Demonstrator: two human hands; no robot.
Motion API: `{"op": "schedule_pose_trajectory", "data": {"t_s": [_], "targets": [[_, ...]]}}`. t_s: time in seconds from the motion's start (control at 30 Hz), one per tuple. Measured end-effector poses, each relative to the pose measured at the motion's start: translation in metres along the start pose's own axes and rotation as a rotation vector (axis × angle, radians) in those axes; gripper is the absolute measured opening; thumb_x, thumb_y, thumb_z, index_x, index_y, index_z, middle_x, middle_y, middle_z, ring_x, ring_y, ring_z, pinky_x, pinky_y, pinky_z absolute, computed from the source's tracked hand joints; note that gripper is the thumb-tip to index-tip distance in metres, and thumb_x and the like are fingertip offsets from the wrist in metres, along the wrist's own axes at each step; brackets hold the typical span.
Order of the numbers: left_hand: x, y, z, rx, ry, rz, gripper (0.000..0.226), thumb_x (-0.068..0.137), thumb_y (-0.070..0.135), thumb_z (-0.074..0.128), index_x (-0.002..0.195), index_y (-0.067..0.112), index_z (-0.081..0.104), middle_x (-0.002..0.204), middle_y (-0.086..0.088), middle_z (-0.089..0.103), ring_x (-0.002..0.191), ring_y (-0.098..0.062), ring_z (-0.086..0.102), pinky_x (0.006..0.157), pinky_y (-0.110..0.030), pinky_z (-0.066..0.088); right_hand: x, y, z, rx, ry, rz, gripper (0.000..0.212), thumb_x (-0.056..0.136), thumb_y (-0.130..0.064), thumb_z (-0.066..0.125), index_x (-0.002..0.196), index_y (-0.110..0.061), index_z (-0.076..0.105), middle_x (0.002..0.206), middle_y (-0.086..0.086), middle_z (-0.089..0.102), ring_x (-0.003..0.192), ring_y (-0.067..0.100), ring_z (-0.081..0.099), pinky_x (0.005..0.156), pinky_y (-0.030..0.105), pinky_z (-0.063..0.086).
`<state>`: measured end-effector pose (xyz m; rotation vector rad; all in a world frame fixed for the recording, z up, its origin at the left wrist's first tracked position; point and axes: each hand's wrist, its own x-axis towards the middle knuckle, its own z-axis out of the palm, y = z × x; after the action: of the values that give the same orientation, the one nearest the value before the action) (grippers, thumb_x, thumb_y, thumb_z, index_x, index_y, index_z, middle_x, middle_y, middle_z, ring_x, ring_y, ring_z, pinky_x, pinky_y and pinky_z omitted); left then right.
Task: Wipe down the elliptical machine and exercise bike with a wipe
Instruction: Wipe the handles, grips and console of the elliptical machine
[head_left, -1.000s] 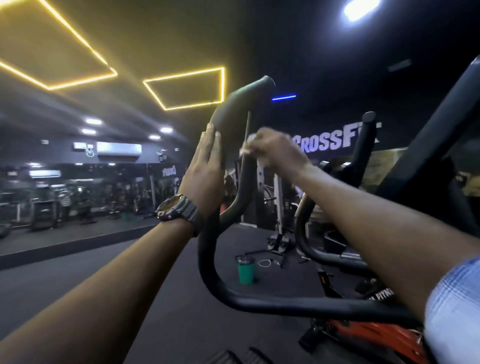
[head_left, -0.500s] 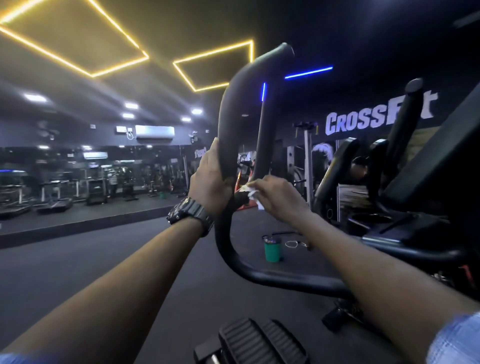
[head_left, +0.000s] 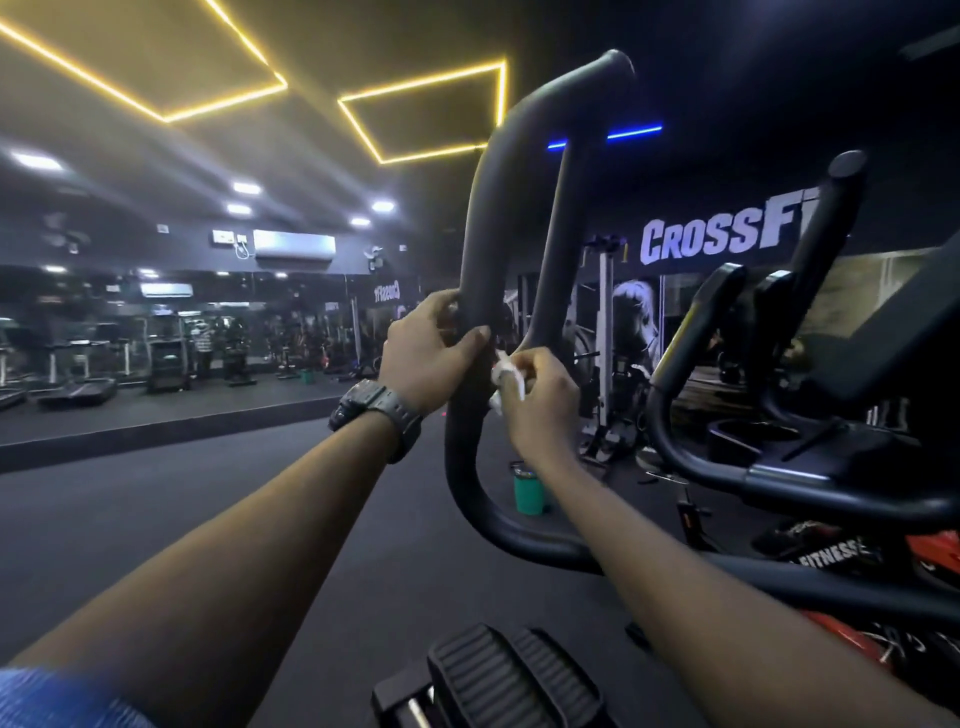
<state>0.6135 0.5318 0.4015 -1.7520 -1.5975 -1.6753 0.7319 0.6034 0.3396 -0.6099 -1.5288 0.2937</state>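
Left hand (head_left: 426, 353) grips handlebar (head_left: 483, 249); right hand (head_left: 540, 400) pinches crumpled wipe (head_left: 503, 375) against it. Handlebar wiping underway — next, likely slide wipe down toward lower bend.

You are facing a dark wall (head_left: 883, 93) where big white letters (head_left: 727, 240) are reading "CrossFi", the rest hiding behind a handlebar (head_left: 826, 228). The mirror (head_left: 291, 317) is showing that word reversed (head_left: 387, 292). Low on the right, the machine's frame (head_left: 769, 571) is carrying white letters "FITNESS" (head_left: 831, 556), partly blurred.
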Motion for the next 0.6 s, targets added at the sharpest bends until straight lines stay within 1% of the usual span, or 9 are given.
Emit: {"op": "schedule_pose_trajectory", "data": {"t_s": [0.07,0.13,0.2,0.27,0.33,0.4,0.47,0.53,0.6], "targets": [[0.001,-0.01,-0.003,-0.103,-0.063,-0.01,0.039,0.082,0.042,0.067,0.116,0.024,0.065,0.103,0.005,0.073,0.091,-0.008,0.07,0.085,-0.039,0.058,-0.016,-0.004,0.011,-0.001,-0.015,-0.067,0.01,0.082,-0.007,0.062,0.089,-0.013,0.059,0.089,0.0,0.061,0.079,0.013,0.053,0.067,0.023,0.038],[0.005,-0.021,-0.006,-0.242,-0.135,-0.011,0.027,0.086,0.043,0.064,0.105,0.024,0.07,0.094,0.003,0.075,0.085,-0.013,0.072,0.08,-0.041,0.059,-0.018,-0.005,0.01,-0.034,-0.028,-0.205,0.012,0.08,-0.003,0.061,0.089,-0.01,0.057,0.09,0.002,0.059,0.081,0.014,0.055,0.07,0.027,0.044],[0.012,-0.026,-0.007,-0.348,-0.192,-0.026,0.032,0.091,0.044,0.059,0.096,0.015,0.071,0.082,0.001,0.071,0.069,-0.018,0.067,0.063,-0.035,0.056,-0.009,-0.01,0.002,-0.129,-0.056,-0.399,0.011,0.08,0.0,0.06,0.087,-0.008,0.057,0.089,0.004,0.056,0.084,0.021,0.057,0.074,0.034,0.048],[0.02,-0.028,-0.009,-0.504,-0.27,-0.083,0.043,0.098,0.04,0.053,0.088,-0.001,0.064,0.071,-0.007,0.052,0.056,-0.02,0.046,0.048,-0.025,0.039,0.006,-0.017,-0.002,-0.248,-0.06,-0.558,0.012,0.082,0.003,0.059,0.091,-0.005,0.06,0.092,0.009,0.055,0.086,0.024,0.057,0.079,0.034,0.048],[0.029,-0.03,-0.009,-0.605,-0.361,-0.109,0.038,0.099,0.037,0.051,0.081,0.007,0.063,0.066,-0.004,0.046,0.051,-0.016,0.038,0.047,-0.024,0.031,0.016,-0.023,-0.001,-0.396,-0.039,-0.665,0.015,0.088,0.001,0.057,0.1,-0.003,0.065,0.099,0.013,0.058,0.09,0.027,0.057,0.085,0.035,0.048],[0.038,-0.036,-0.008,-0.623,-0.447,-0.096,0.038,0.099,0.04,0.05,0.073,0.017,0.067,0.061,0.001,0.052,0.047,-0.014,0.04,0.049,-0.024,0.029,0.012,-0.017,0.006,-0.651,-0.104,-0.837,0.021,0.099,-0.01,0.049,0.108,-0.005,0.067,0.104,0.014,0.063,0.089,0.031,0.057,0.082,0.041,0.046],[0.045,-0.046,-0.005,-0.65,-0.516,-0.101,0.037,0.097,0.044,0.051,0.079,0.016,0.068,0.063,0.0,0.055,0.048,-0.014,0.04,0.049,-0.024,0.026,-0.006,-0.002,0.012,-0.819,-0.243,-1.076,0.027,0.103,-0.015,0.044,0.105,-0.011,0.07,0.1,0.009,0.066,0.082,0.029,0.058,0.074,0.039,0.044],[0.05,-0.051,-0.002,-0.694,-0.561,-0.115,0.036,0.097,0.045,0.052,0.083,0.014,0.066,0.063,-0.001,0.054,0.047,-0.012,0.039,0.049,-0.024,0.026,-0.017,0.003,0.008,-0.897,-0.355,-1.227,0.025,0.1,-0.014,0.046,0.103,-0.017,0.071,0.096,0.003,0.066,0.079,0.025,0.058,0.072,0.036,0.042],[0.054,-0.056,0.003,-0.742,-0.599,-0.105,0.036,0.096,0.046,0.053,0.08,0.015,0.064,0.062,-0.002,0.05,0.049,-0.012,0.037,0.049,-0.025,0.023,-0.003,-0.009,0.004,-0.972,-0.33,-1.277,0.026,0.099,-0.015,0.046,0.106,-0.019,0.07,0.094,0.001,0.065,0.077,0.024,0.056,0.073,0.037,0.039]]}}
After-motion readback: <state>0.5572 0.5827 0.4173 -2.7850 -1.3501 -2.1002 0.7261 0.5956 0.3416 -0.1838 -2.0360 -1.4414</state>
